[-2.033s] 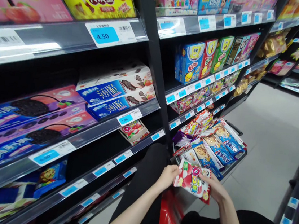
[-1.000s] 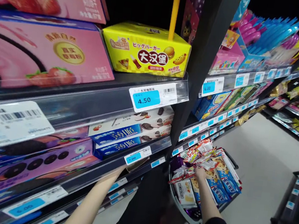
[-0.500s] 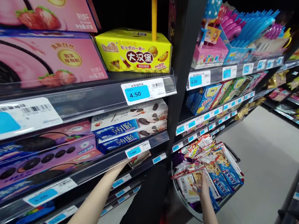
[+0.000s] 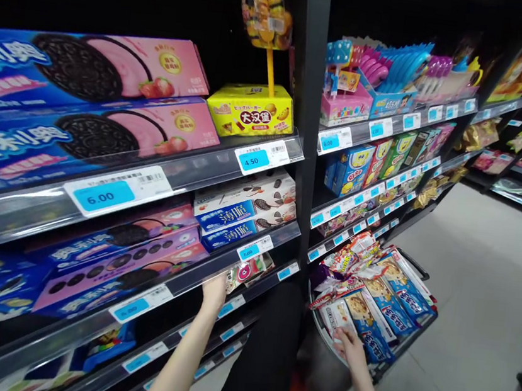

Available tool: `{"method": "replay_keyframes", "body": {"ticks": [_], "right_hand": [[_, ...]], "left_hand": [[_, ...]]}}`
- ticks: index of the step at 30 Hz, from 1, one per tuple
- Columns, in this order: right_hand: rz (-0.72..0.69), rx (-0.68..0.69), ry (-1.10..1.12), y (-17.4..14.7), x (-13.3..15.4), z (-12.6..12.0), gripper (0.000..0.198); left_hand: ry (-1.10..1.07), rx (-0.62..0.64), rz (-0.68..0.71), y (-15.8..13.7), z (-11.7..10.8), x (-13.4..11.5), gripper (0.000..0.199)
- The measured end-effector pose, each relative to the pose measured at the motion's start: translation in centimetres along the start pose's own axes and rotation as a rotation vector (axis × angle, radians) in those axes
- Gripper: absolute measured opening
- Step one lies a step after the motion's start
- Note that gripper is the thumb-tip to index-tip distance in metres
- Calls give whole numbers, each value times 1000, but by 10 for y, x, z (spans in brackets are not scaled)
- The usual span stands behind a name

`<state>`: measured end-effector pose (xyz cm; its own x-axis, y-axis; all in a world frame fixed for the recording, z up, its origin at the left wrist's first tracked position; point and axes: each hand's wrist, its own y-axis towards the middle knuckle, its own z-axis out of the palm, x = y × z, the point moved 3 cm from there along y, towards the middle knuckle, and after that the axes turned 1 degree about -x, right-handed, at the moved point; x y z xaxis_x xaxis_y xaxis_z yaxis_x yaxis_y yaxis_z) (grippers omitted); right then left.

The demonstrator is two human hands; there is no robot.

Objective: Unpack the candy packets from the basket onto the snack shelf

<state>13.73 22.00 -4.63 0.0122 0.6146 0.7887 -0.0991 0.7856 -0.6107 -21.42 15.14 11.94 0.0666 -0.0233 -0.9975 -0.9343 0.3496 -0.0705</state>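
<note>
My left hand (image 4: 215, 290) reaches in under a shelf edge, at the end of a small patterned box (image 4: 247, 273) on a lower shelf. Its fingertips are hidden, so the grip does not show. Over the near side of a full shopping basket (image 4: 324, 335) is my right hand (image 4: 349, 346), fingers curled together by the end of a white package (image 4: 335, 316). Whatever lies between those fingers is too small to make out. Blue biscuit packs (image 4: 379, 337) and red-and-white snack bags (image 4: 353, 252) fill the basket.
Oreo boxes (image 4: 74, 128) line the shelves on the left. A yellow candy box (image 4: 252, 113) stands beside a black upright (image 4: 308, 100). Toy-topped sweets (image 4: 400, 67) are farther along. Grey floor (image 4: 472, 297) lies right of the basket.
The view has drawn back and swung left, showing more of the shelves. My left hand now shows against the small box. My right hand has slid toward the basket's near rim, fingers drawn together.
</note>
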Motion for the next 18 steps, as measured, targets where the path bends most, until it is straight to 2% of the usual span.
{"method": "replay_keyframes", "body": {"ticks": [3, 5, 7, 9, 10, 12, 13, 14, 15, 16, 17, 18], "right_hand": [[-8, 171, 39, -21, -1, 18, 45], [86, 414, 111, -42, -2, 33, 51], [226, 684, 213, -66, -1, 44, 62], [341, 865, 319, -85, 0, 47, 71], [370, 901, 370, -91, 0, 45, 71], [380, 886, 449, -96, -2, 36, 60], [360, 861, 471, -96, -3, 30, 53], [321, 833, 482, -95, -5, 23, 47], [262, 801, 486, -93, -6, 16, 45], [188, 758, 484, -90, -6, 10, 46], [101, 696, 483, -87, -6, 5, 50], [11, 615, 484, -83, -5, 1, 55]], "left_hand": [[-148, 126, -102, -30, -1, 10, 38], [-135, 236, -99, -62, -4, 22, 42], [-2, 391, -16, -100, -6, 32, 38], [160, 698, 122, -139, -1, 37, 28], [197, 884, 204, -157, 3, 36, 22], [191, 1196, 391, -184, 13, 28, 12], [180, 1294, 479, -191, 17, 24, 13], [184, 1333, 549, -194, 22, 20, 16], [208, 1308, 585, -193, 26, 19, 15], [234, 1227, 573, -189, 30, 21, 10], [238, 1109, 505, -184, 34, 27, 19], [215, 998, 378, -180, 38, 36, 38]]}}
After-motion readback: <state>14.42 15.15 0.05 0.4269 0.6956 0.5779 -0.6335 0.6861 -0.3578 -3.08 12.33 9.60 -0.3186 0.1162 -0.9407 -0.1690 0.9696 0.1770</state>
